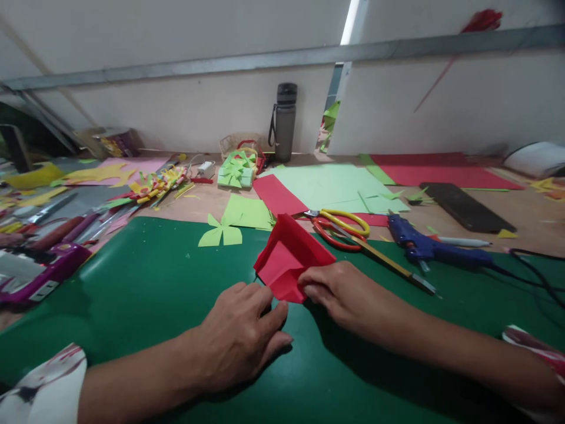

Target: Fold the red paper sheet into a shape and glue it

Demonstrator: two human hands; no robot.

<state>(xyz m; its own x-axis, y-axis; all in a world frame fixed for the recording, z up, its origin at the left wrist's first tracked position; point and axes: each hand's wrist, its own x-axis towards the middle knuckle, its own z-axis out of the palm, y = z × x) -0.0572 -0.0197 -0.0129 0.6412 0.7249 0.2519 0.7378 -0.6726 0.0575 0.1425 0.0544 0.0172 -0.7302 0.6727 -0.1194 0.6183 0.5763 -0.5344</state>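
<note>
A folded piece of red paper (282, 259) with raised, creased sides stands at the middle of the green mat (154, 282). My right hand (329, 288) pinches its lower right corner between thumb and fingers. Close to the paper's lower left edge, my left hand (247, 330) rests low over the mat, fingers bent and thumb apart, with nothing visible in its grip. Whether its fingertips touch the paper is hard to see. Just behind the paper lie scissors (342, 227) with red and yellow handles, and a craft knife (392, 262) slants to their right.
A blue glue gun (436, 247) with a cord and a dark phone (468, 206) lie at the right. Green paper sheets (326, 185) and a grey bottle (286, 126) stand behind. Pens and a purple case (48, 274) crowd the left. Green cut-paper leaves (220, 231) lie nearer.
</note>
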